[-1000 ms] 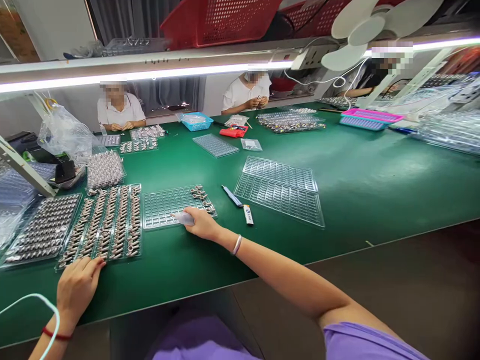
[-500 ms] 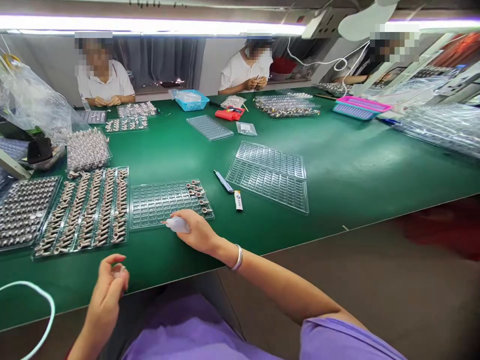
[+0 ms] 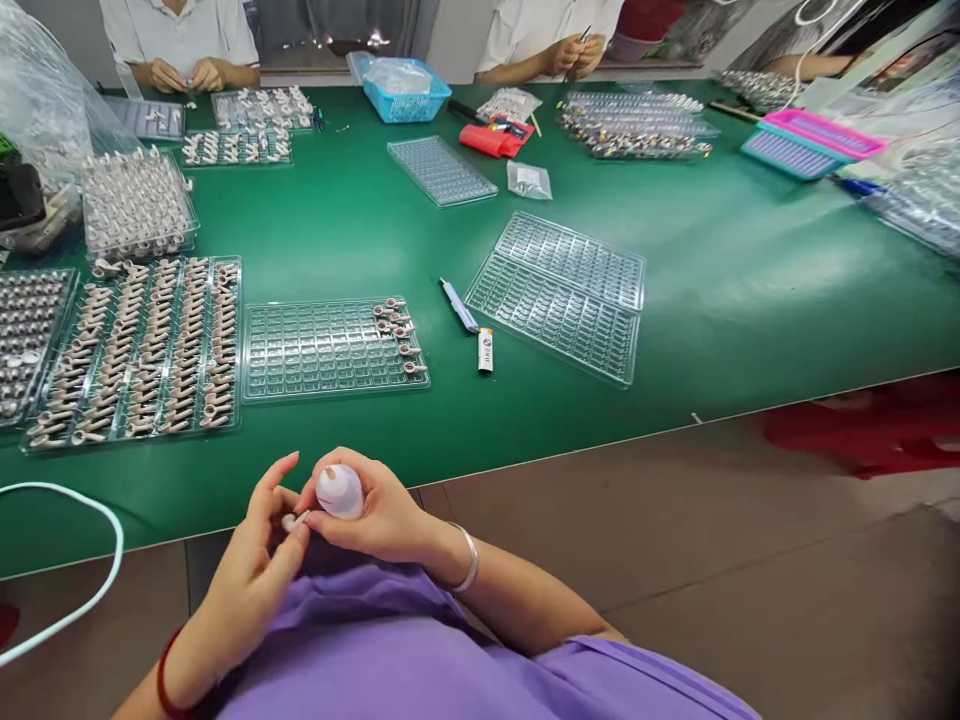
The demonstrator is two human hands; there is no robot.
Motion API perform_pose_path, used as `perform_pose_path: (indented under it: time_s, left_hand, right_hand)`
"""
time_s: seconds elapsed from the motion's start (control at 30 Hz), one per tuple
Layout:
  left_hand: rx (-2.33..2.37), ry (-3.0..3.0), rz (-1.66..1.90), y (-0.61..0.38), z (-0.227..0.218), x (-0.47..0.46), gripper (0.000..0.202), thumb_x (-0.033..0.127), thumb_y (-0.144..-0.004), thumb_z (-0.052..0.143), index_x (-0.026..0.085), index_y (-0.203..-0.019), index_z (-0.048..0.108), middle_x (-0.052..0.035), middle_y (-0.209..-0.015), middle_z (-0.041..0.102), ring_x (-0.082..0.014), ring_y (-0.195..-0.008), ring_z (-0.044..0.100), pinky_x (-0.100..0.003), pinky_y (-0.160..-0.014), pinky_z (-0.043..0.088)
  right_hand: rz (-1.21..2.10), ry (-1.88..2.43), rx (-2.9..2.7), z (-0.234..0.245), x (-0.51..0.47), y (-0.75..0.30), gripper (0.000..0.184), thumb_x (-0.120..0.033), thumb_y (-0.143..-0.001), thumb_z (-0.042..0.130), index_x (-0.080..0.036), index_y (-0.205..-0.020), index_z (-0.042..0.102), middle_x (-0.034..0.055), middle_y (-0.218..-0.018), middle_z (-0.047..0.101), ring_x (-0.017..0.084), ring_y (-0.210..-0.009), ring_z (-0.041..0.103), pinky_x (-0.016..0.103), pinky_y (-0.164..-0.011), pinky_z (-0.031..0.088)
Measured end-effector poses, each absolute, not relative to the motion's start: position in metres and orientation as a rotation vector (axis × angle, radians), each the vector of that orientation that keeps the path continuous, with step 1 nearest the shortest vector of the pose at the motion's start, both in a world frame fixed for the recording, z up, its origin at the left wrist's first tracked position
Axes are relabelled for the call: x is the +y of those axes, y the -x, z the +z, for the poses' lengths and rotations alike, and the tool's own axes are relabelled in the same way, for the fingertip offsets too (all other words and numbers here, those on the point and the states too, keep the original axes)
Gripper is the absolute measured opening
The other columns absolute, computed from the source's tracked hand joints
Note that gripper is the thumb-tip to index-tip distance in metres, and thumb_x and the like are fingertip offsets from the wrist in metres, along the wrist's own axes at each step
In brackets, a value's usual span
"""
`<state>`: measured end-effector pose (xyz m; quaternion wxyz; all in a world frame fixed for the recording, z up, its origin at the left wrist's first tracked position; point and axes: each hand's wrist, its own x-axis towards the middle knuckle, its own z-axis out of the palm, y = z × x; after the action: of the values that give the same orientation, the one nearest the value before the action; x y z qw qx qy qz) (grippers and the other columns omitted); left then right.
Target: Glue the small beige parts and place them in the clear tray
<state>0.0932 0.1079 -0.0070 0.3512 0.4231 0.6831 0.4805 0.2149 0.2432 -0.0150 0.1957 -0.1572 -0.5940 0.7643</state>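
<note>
My left hand (image 3: pixel 244 575) pinches a small pale part (image 3: pixel 295 521) with a round head and a short stem, held low in front of the table edge. In my right hand (image 3: pixel 394 520) is a translucent squeeze bottle (image 3: pixel 341 492), its tip turned towards me. The right fingertips come up to the pale part and seem to touch it. Beyond the hands lies a clear plastic tray (image 3: pixel 315 350), with several similar parts (image 3: pixel 409 350) at its right end. To its left, a fuller clear tray (image 3: pixel 240 345) carries rows of these parts.
A pale blue pen-like tool (image 3: pixel 459 306) and a white lighter-shaped item (image 3: pixel 485 350) lie right of the tray. Bare clear trays (image 3: pixel 562 290) overlap beyond. A white cable (image 3: pixel 112 545) curves at left. Co-workers' hands (image 3: pixel 187 76) work across the green table (image 3: pixel 712 300).
My right hand has drawn back from over the tray with the bottle, down to my left hand. The left hand has moved right, and the view has tilted down.
</note>
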Motion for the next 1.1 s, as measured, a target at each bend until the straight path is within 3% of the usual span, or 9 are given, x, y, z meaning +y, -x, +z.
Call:
perform_pose_path:
  time_s: [0.1,0.2,0.53,0.73,1.1]
  left_hand:
    - [2.165,-1.552,1.234,-0.094,-0.007,0.105,0.031,0.032,-0.085,0.067,0.023,-0.115,0.061,-0.0078,-0.105,0.067,-0.0193,-0.088,0.066,-0.031,-0.075,0.056]
    - [2.229,-1.796,1.169,-0.095,-0.006,0.105,0.014,0.030,-0.088,0.065,0.024,-0.100,0.068,-0.0051,-0.094,0.072,-0.0186,-0.084,0.068,-0.031,-0.080,0.056]
    - [1.848,-1.084,1.182,-0.098,0.008,0.108,0.018,0.035,-0.087,0.066,0.023,-0.093,0.076,-0.0054,-0.089,0.074,-0.0178,-0.076,0.069,-0.025,-0.066,0.056]
    - [1.647,-0.849,1.120,-0.096,0.012,0.106,0.022,0.039,-0.087,0.064,0.022,-0.080,0.077,-0.0031,-0.073,0.068,-0.0142,-0.066,0.062,-0.022,-0.062,0.051]
    - [1.458,-0.572,1.211,-0.105,0.006,0.105,0.035,0.048,-0.079,0.072,0.019,-0.060,0.075,-0.0036,-0.064,0.058,-0.0142,-0.066,0.053,-0.025,-0.062,0.045]
  right_hand:
    - [2.147,0.465,-1.560,-0.015,0.239,-0.220,0.030,-0.030,-0.074,0.077,-0.023,-0.091,0.053,0.0000,-0.084,0.069,0.013,-0.070,0.064,0.028,-0.066,0.054]
    - [2.129,0.554,-1.504,-0.018,0.235,-0.223,0.030,-0.031,-0.073,0.077,-0.023,-0.088,0.053,-0.0005,-0.083,0.069,0.013,-0.068,0.063,0.028,-0.066,0.054]
    - [2.066,0.523,-1.553,-0.021,0.234,-0.232,0.030,-0.027,-0.072,0.079,-0.022,-0.091,0.056,0.0010,-0.082,0.069,0.013,-0.069,0.065,0.026,-0.063,0.056]
    - [2.129,0.414,-1.506,-0.021,0.232,-0.233,0.032,-0.025,-0.073,0.080,-0.021,-0.093,0.055,0.0019,-0.084,0.070,0.013,-0.071,0.067,0.026,-0.065,0.057]
    - [2.125,0.260,-1.432,-0.033,0.229,-0.231,0.029,-0.021,-0.076,0.078,-0.020,-0.093,0.055,0.0008,-0.080,0.067,0.012,-0.066,0.064,0.024,-0.058,0.053]
